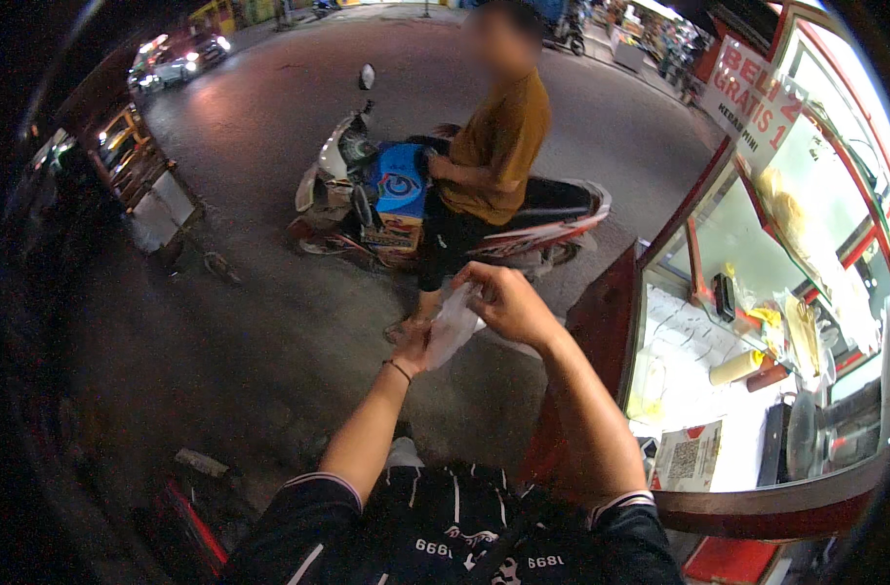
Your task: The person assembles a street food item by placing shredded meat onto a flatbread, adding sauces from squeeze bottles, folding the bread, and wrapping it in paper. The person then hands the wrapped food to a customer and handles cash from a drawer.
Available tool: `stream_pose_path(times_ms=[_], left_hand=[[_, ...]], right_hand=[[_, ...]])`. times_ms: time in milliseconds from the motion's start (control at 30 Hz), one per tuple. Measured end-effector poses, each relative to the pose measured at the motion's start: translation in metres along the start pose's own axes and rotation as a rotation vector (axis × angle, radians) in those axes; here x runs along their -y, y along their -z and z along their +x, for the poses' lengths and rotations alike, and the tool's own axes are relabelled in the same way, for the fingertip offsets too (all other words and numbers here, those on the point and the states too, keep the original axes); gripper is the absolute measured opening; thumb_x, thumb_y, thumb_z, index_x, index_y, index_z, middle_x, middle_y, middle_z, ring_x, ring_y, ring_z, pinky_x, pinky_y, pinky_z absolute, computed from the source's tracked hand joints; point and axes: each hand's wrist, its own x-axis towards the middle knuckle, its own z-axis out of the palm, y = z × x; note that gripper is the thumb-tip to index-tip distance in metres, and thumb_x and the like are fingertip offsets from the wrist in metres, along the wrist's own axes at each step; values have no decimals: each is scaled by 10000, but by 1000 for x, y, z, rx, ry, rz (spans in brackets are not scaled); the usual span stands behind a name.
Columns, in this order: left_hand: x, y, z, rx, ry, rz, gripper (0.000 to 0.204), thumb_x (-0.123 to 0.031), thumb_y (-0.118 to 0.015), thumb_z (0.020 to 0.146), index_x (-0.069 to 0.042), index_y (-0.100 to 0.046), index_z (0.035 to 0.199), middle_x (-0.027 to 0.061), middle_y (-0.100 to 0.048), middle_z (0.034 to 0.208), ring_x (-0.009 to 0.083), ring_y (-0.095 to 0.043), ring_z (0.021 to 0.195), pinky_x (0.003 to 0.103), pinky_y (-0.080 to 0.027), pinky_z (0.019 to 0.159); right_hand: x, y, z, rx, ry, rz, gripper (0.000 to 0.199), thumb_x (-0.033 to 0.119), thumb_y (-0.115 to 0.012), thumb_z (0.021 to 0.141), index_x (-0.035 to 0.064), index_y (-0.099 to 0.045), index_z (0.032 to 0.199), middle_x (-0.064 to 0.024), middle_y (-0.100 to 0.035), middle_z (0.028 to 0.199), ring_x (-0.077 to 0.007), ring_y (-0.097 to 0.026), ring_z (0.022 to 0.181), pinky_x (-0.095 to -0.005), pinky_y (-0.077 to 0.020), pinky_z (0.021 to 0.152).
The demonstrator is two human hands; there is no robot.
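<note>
Both hands grip a thin white plastic bag held out in the air: the left hand pinches its lower edge, the right hand its top, before a person seated on a parked motor scooter, beside a glass-fronted food stall

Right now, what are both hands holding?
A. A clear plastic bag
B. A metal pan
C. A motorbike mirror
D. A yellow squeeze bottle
A: the left hand and right hand both grip a thin clear plastic bag, held up between them in front of the food cart.
</note>
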Motion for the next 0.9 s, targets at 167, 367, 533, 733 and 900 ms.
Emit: stream_pose_path(times_ms=[167, 367, 533, 733, 900], left_hand=[[28, 19, 74, -5, -76, -49, 417, -347, -564, 978, -23, -633, 1230, 154, -679, 1192, 303, -646, 1076, 377, -517, 915], [53, 43, 156, 171, 409, -1162, 295, -260, -618, 991, -29, -692, 1159, 54, -728, 1055, 166, -688, 934, 284, -558, 842], [107, 89, 212, -75, 87, -730, 298, -222, -580, 1010, -10, -684, 1191, 84, -730, 1114, 187, -692, 977, 307, -562, 883], [63, 111, 228, 71, 341, -987, 426, -301, -557, 1015, 10, -645, 1294, 96, -692, 1226, 188, -646, 1068, 304, -504, 932], [60, 167, 237, 16, 112, -502, 351, -215, -557, 1008, 10, -643, 1263, 135, -677, 1284, 247, -656, 1094, 373, -529, 940]], right_hand=[[-25, 16, 55, 6, -11, -310, 194, 54, -701, 823, 45, -718, 1016, -188, -723, 941, -364, -705, 902, -422, -550, 801], [-56, 25, 114, 122, -243, -32, 196, 17, -674, 834, 48, -708, 1024, -145, -738, 950, -273, -708, 819, -394, -566, 743], [-88, -2, 183, 1, -302, 280, 115, 2, -601, 911, -11, -640, 1018, -66, -660, 843, -167, -674, 765, -314, -552, 653], [-155, -7, 213, -120, -500, 296, 205, 81, -565, 950, -39, -631, 1103, -91, -669, 906, -170, -662, 787, -305, -548, 730], [-174, -23, 256, -355, -580, 892, 452, 394, -522, 1050, -5, -581, 1253, -147, -658, 1081, -248, -664, 810, -360, -545, 757]])
